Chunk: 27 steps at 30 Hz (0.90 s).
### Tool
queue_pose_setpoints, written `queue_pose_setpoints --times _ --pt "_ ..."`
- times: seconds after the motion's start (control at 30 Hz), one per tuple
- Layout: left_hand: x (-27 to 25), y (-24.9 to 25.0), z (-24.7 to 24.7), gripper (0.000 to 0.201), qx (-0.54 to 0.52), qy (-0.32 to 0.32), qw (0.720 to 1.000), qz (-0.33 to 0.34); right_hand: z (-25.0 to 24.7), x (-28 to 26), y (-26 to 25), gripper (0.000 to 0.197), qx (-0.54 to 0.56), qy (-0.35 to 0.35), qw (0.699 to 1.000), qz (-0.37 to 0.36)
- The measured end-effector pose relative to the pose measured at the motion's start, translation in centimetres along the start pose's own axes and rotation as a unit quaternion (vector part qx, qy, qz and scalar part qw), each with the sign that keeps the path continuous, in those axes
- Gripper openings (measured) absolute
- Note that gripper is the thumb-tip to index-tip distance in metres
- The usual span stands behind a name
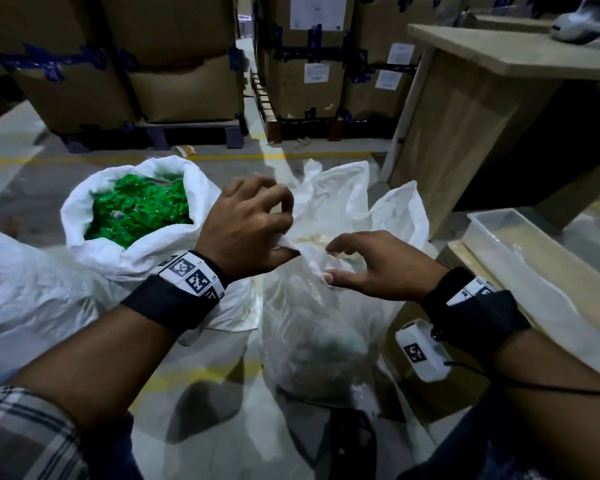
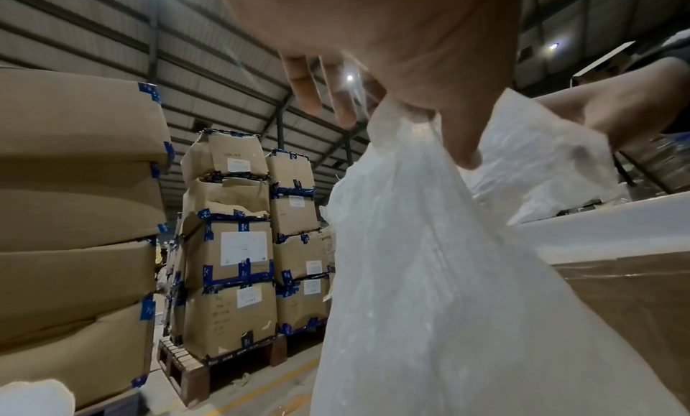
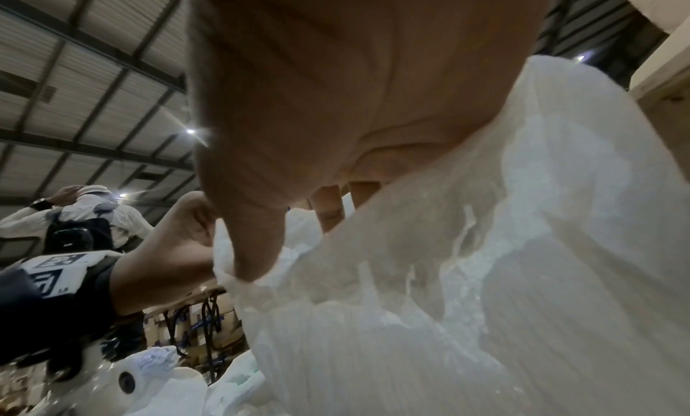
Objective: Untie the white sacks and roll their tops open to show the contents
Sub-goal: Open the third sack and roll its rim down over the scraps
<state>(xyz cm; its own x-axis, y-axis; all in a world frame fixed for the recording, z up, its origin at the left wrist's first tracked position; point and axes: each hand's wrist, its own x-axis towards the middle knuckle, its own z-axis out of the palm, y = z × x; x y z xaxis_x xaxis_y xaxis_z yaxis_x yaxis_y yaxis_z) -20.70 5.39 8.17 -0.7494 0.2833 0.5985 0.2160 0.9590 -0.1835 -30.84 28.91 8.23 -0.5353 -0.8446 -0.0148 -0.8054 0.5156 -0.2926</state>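
At centre left of the head view, one white woven plastic sack (image 1: 132,244) stands with its top rolled down, showing green wrapped pieces (image 1: 139,211); that one looks finished. The second white woven sack (image 1: 326,306), at frame centre on the floor, seems untied, but its mouth is bunched and not yet rolled. The left hand (image 1: 246,230) pinches a fold of the sack's top edge between thumb and fingers (image 2: 463,145). The right hand (image 1: 378,268) presses its thumb on the edge, fingers loosely curled; whether it truly grips is unclear. The second sack's contents stay hidden behind cloth. Another white sack (image 1: 21,282) at far left is cut off.
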Motion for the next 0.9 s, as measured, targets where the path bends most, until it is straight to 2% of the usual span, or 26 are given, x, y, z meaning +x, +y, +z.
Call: queue_pose_setpoints --times 0.07,0.13,0.23,0.3,0.4,0.47,0.53,0.57,0.67,0.77,0.83,0.9 --pt "0.3 -0.1 -0.4 0.03 0.002 0.018 1.0 0.011 -0.3 -0.5 0.0 0.078 0.03 -0.014 0.999 0.006" --pt "0.6 -0.4 -0.6 0.034 -0.015 0.022 0.998 0.059 -0.8 -0.9 0.0 0.076 -0.001 -0.014 1.0 -0.006" --pt "1.0 -0.8 -0.4 0.041 -0.096 -0.01 0.991 0.096 -1.5 -1.1 0.2 0.03 -0.133 0.059 0.988 -0.048" --pt "1.1 -1.3 -0.1 0.044 -0.114 -0.059 0.99 0.061 -2.3 -1.3 0.7 0.013 -0.168 0.109 0.979 -0.03" --pt "0.9 -3.2 0.3 0.055 -0.008 -0.144 0.99 0.01 -3.5 -1.8 1.9 0.011 -0.174 0.165 0.971 0.005" --pt "1.1 -4.2 0.3 0.043 0.024 -0.168 0.985 -0.039 -4.0 -2.2 2.6 0.008 -0.169 0.203 0.964 0.026" --pt "1.9 -4.4 -0.4 0.02 0.012 -0.144 0.985 -0.099 -4.0 -2.3 3.0 0.008 -0.185 0.225 0.956 0.042" --pt "2.3 -4.3 -0.8 0.016 0.017 -0.112 0.987 -0.118 -4.0 -2.3 3.3 0.008 -0.194 0.227 0.953 0.048" --pt "3.0 -3.0 -2.2 0.03 0.069 -0.018 0.99 -0.119 -4.5 -2.4 4.4 0.019 -0.199 0.278 0.938 0.055" --pt "3.5 -1.5 -3.3 0.038 0.073 0.052 0.988 -0.125 -5.4 -2.3 5.3 0.032 -0.199 0.342 0.917 0.05" --pt "4.0 -0.6 -3.8 0.035 0.057 0.065 0.99 -0.11 -5.4 -2.0 5.4 0.039 -0.199 0.356 0.912 0.053" --pt "4.0 -0.3 -3.6 0.032 0.071 0.042 0.992 -0.091 -4.8 -1.6 5.2 0.044 -0.197 0.343 0.917 0.057"
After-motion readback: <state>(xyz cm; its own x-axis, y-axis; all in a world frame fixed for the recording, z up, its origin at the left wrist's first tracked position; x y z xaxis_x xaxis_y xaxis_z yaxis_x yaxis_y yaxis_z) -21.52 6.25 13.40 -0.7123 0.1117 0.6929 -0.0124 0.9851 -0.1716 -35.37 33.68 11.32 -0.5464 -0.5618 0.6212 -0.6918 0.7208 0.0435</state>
